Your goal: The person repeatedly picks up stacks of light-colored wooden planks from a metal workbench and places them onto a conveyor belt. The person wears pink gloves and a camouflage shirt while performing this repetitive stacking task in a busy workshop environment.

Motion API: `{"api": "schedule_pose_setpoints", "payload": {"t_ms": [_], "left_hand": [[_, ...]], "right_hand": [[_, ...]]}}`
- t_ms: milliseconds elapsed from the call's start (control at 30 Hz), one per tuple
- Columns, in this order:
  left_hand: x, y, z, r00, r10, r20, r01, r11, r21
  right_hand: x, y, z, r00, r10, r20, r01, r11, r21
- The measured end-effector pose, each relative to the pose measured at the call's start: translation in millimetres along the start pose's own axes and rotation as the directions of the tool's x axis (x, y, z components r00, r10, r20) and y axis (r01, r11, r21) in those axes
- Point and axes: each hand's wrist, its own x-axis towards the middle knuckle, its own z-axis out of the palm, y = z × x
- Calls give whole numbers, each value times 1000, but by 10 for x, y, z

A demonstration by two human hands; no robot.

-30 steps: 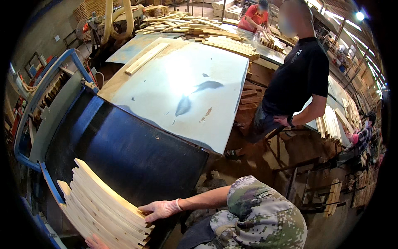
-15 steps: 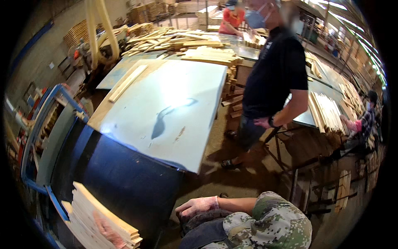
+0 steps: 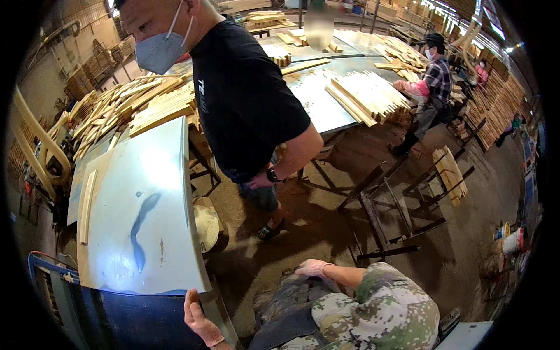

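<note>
My left hand [image 3: 201, 321], in a pinkish work glove, is beside the near right corner of a pale metal-topped table [image 3: 166, 216]. Its fingers point up along the table's edge, apart from each other, and no object shows in them. Lower right of centre, my right hand [image 3: 311, 268], also gloved, lies over the dark cloth [image 3: 291, 297] across my lap, its fingers reaching forward with nothing visible in them. One long wooden strip [image 3: 88, 207] lies along the left side of the tabletop. Below the near edge is a dark blue surface [image 3: 140, 318].
A masked person in a black shirt [image 3: 245, 93] stands just beyond the table. Another person in a checked shirt [image 3: 437, 79] handles wooden strips [image 3: 370, 96] on a farther table. Metal stands [image 3: 379, 216] are on the floor to the right. Loose strips [image 3: 122, 105] are heaped behind.
My view has swung right. My left hand has left the stack of wooden strips, now out of view, and is at the table corner. My right hand stays on my lap.
</note>
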Motion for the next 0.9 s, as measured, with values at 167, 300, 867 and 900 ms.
{"api": "schedule_pose_setpoints", "payload": {"t_ms": [167,300,867,900], "left_hand": [[444,237,425,992,-37,122,30,998,61],[633,75,445,975,-2,220,20,997,-81],[960,-300,38,957,-82,277,71,996,47],[1142,-279,96,953,-72,294,50,995,83]], "right_hand": [[-143,590,121,980,48,-193,-24,992,126],[159,1718,851,974,177,-144,-118,929,351],[-166,270,545,919,385,-87,-252,741,622],[-173,389,611,919,381,-95,-244,743,623]]}}
